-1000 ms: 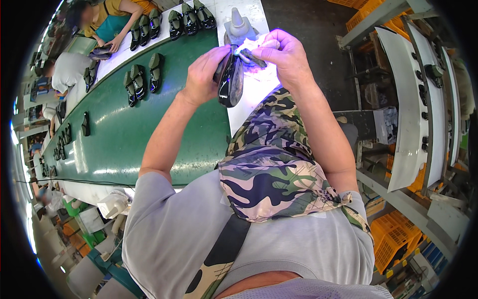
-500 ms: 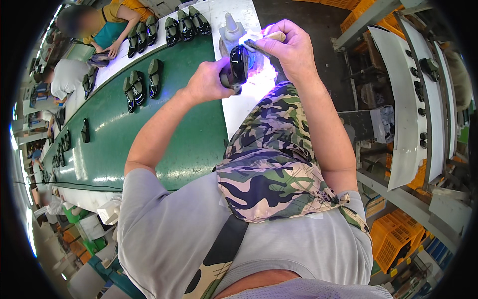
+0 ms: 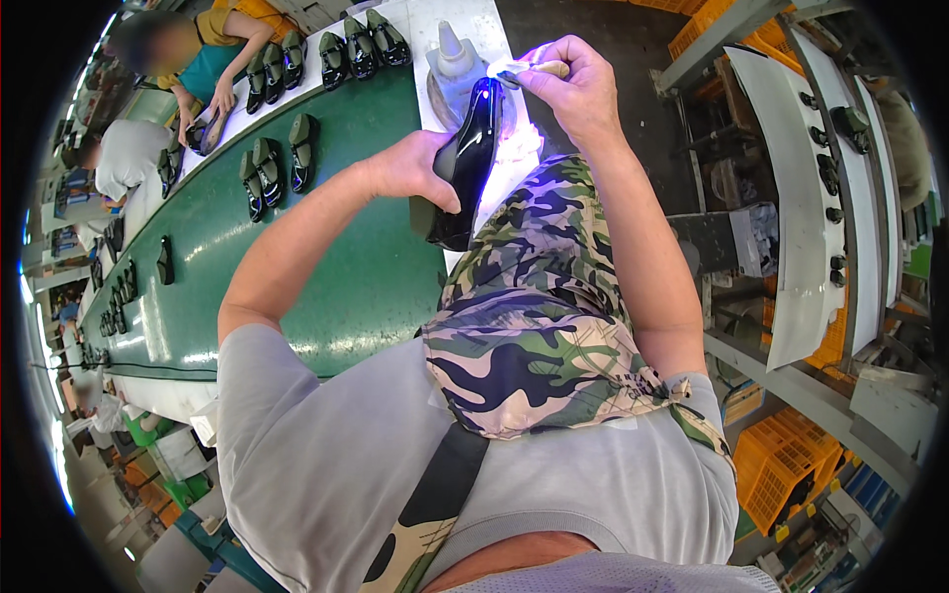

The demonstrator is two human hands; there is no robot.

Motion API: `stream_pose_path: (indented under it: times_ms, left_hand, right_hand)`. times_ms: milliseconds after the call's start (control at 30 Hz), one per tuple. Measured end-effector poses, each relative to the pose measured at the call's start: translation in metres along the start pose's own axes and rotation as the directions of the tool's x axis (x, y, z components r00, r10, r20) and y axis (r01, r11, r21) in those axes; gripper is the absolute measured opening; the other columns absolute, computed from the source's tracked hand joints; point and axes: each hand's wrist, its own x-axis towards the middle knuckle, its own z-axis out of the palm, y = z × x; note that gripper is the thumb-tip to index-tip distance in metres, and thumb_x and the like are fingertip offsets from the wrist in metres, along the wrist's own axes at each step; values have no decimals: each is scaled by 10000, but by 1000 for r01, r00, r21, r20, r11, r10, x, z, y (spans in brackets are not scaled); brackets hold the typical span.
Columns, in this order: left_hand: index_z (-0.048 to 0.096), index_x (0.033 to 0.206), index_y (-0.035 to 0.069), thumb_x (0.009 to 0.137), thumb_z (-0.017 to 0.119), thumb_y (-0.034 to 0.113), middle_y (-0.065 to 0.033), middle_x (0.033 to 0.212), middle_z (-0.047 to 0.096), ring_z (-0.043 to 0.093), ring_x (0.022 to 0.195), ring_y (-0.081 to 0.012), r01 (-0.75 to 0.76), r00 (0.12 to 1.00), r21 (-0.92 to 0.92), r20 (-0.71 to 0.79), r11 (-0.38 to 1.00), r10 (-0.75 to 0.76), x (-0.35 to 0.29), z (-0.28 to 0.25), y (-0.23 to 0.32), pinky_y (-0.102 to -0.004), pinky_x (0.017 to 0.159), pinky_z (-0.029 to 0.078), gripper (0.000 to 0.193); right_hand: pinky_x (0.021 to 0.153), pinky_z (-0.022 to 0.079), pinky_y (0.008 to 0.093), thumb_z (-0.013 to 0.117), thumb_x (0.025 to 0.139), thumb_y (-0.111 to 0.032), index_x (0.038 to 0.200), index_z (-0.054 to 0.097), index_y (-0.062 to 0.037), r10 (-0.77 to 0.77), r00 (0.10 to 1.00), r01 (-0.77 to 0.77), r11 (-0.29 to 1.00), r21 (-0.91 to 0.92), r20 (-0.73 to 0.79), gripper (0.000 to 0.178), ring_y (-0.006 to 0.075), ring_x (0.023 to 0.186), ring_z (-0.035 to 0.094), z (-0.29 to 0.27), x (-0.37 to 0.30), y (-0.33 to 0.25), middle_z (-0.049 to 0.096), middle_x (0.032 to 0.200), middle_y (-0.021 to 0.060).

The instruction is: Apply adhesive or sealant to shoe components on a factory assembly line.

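Note:
A glossy black shoe (image 3: 473, 158) is in my left hand (image 3: 410, 166), with the thumb across its side and the fingers behind it. One end of the shoe points away from me, into a bright violet-white glow. My right hand (image 3: 578, 87) pinches a short tan-handled tool (image 3: 552, 69). The tool's head is at the shoe's far end; glare hides whether they touch. Just beyond the shoe stands a grey bottle with a cone-shaped nozzle (image 3: 451, 49), on the white strip of the worktable (image 3: 432, 91).
Several black shoes (image 3: 265, 173) stand on the green belt (image 3: 326, 267), and others (image 3: 364, 47) line its white far edge. A co-worker (image 3: 213, 59) handles a shoe at the far left. On the right are a rack with shoes (image 3: 781, 198) and an orange crate (image 3: 786, 469).
My left hand has turned the shoe lengthwise and drawn it slightly nearer, so its long glossy side shows. My right hand stays almost in place, holding the tool at the shoe's far end.

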Motion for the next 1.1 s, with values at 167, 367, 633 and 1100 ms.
stream_pose_path:
  times_ms: [167, 367, 633, 1100]
  left_hand:
    - [606, 1124, -28, 594, 869, 175, -35, 975, 662, 614, 869, -130, 74, 996, -163, 68, 984, -64, 2, 4, 3, -274, 813, 504, 625]
    - [596, 1194, -22, 604, 828, 230, -61, 1032, 670, 627, 919, -158, 106, 993, -366, 95, 924, -76, 7, 6, -8, -287, 861, 493, 682]
    - [605, 1180, -33, 671, 784, 210, -97, 1048, 683, 657, 922, -199, 147, 989, -584, 109, 798, -102, 11, 4, -21, -325, 891, 511, 592]
    - [540, 1248, -33, 779, 713, 214, -149, 1099, 670, 675, 962, -237, 69, 994, -718, -9, 693, -109, 33, -3, -26, -381, 913, 539, 558]
  right_hand:
    - [619, 462, 247, 774, 728, -67, 788, 612, -24, 19, 1000, -19, 1000, 5, 0, 179, 70, 678, 548, -1, -7, 3, 619, 725, 9]
    - [660, 471, 237, 765, 735, -43, 796, 594, -25, 109, 990, -108, 994, -16, 84, 182, 67, 732, 560, 0, -23, 2, 647, 791, 16]
    - [708, 496, 260, 747, 755, -13, 815, 588, -18, 158, 969, -190, 967, 167, 192, 170, 98, 788, 589, 7, -41, 7, 669, 876, 58]
    - [666, 468, 260, 723, 771, 23, 824, 550, -33, 290, 902, -380, 885, 269, 321, 189, 107, 744, 565, -7, -64, 8, 607, 835, 38]
